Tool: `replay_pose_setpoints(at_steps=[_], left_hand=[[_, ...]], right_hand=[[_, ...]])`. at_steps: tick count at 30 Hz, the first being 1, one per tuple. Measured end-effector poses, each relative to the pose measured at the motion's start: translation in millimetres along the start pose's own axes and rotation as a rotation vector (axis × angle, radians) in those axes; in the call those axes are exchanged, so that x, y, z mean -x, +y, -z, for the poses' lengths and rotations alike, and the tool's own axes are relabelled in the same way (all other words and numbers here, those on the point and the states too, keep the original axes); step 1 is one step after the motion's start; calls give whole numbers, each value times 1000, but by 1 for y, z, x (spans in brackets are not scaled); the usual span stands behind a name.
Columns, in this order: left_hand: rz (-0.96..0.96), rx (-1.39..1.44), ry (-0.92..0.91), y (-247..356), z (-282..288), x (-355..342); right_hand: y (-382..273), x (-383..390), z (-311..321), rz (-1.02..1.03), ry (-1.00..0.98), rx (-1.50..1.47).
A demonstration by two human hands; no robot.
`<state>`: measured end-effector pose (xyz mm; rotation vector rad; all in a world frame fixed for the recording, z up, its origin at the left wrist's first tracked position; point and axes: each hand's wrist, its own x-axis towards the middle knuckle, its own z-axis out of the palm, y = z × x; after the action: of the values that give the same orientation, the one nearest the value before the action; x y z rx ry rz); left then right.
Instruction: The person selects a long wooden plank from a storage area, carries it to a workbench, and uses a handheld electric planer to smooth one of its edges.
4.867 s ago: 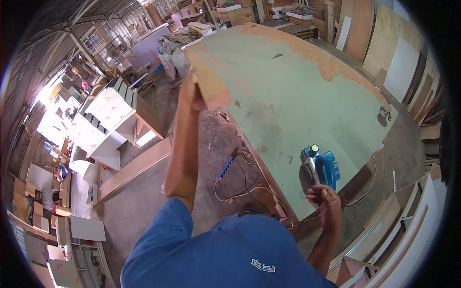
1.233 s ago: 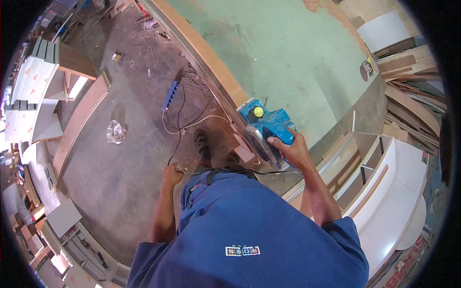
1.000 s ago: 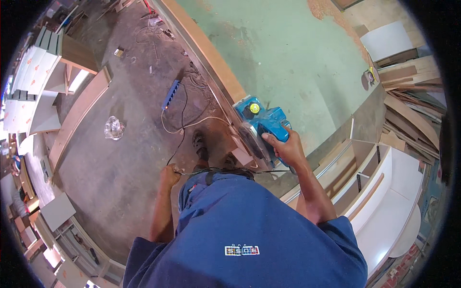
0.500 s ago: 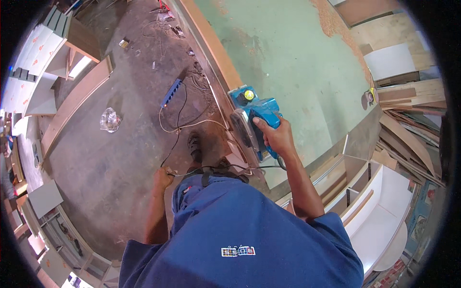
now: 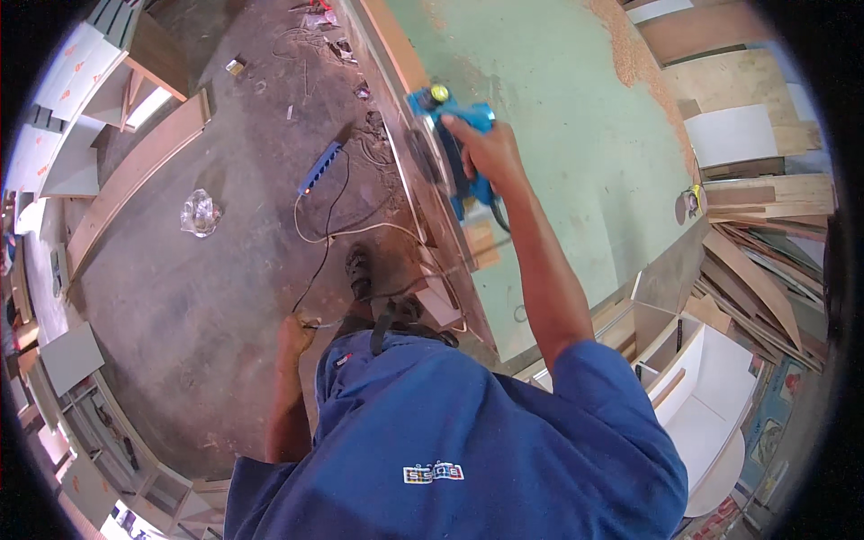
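A blue electric planer (image 5: 457, 171) with a round yellow-green knob rests on a long wooden board (image 5: 396, 40) at the left edge of the green worktop (image 5: 567, 162). My right hand (image 5: 495, 157) is closed around the planer's rear handle, arm stretched forward. The board's near end shows behind the tool. Low on the left, my left hand (image 5: 292, 338) is closed on the dark power cord (image 5: 326, 325), which runs across in front of my body toward the planer. Part of the cord is smeared by motion.
A blue power strip (image 5: 319, 168) and tangled cables lie on the floor left of the worktop. Nearby is a crumpled clear plastic bag (image 5: 200, 213). Wood shavings (image 5: 630, 63) line the worktop's far right side. Stacked boards (image 5: 756, 270) and an open white cabinet (image 5: 706, 387) stand right.
My right hand has pushed the planer forward along the board, away from me, uncovering the board's near end. The cord has swung with it. My left hand has shifted slightly left.
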<state>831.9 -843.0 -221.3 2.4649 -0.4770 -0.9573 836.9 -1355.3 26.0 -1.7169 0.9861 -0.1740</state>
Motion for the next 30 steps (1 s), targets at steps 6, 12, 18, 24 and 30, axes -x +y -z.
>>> replay_pose_setpoints(at_steps=[6, 12, 18, 24, 30], left_hand=[[-11, -56, 83, 5, 11, 10], [7, -24, 147, 21, 20, 18], [29, -6, 163, 35, 9, 12], [8, -105, 142, 34, -11, -2], [-24, -71, 59, 76, -7, 2]], right_hand=[[-30, -64, -15, 59, -35, -64], [-5, -11, 5, 53, -73, -27], [54, 108, 46, -113, -15, 26], [124, 221, 83, -168, 12, 5], [150, 256, 97, -262, 10, 5]])
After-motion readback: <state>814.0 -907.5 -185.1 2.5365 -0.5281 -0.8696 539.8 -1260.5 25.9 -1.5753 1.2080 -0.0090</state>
